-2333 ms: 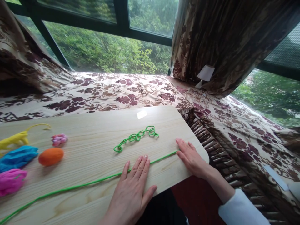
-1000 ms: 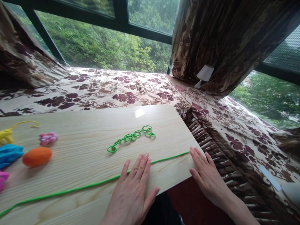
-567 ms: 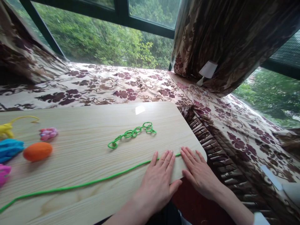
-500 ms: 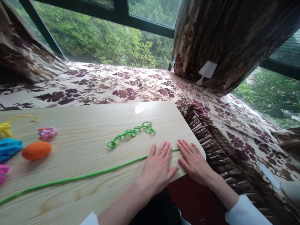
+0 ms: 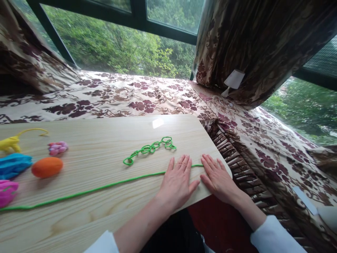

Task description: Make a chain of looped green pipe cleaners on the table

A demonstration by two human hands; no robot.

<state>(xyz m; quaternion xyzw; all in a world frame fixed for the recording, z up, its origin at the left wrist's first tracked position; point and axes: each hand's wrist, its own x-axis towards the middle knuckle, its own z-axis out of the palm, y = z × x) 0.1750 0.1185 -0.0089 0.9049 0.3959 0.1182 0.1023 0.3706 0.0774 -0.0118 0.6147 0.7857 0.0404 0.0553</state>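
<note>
A long, thin rope of green modelling clay (image 5: 105, 186) runs across the wooden table (image 5: 86, 137), from the left edge of the view to the right corner. My left hand (image 5: 176, 182) lies flat over the rope near its right part, palm down with fingers stretched out. Close beside it, my right hand (image 5: 217, 177) rests flat on the right end of the rope, its fingers extended and thumb apart. A short green stretch shows between the two hands. Just beyond them lies a chain of linked green clay rings (image 5: 150, 148), touched by neither hand.
On the left of the table are an orange egg-shaped lump (image 5: 47, 167), a blue lump (image 5: 14, 164), a magenta lump (image 5: 7, 192), a small pink-purple cluster (image 5: 58, 148) and a yellow figure with a long tail (image 5: 10, 142). A small white lamp (image 5: 234, 79) stands on the floral-covered sill.
The left stretch of the green rope has shifted away from me across the table. Both hands remain flat on the rope, moved slightly forward. The view has turned slightly left.
</note>
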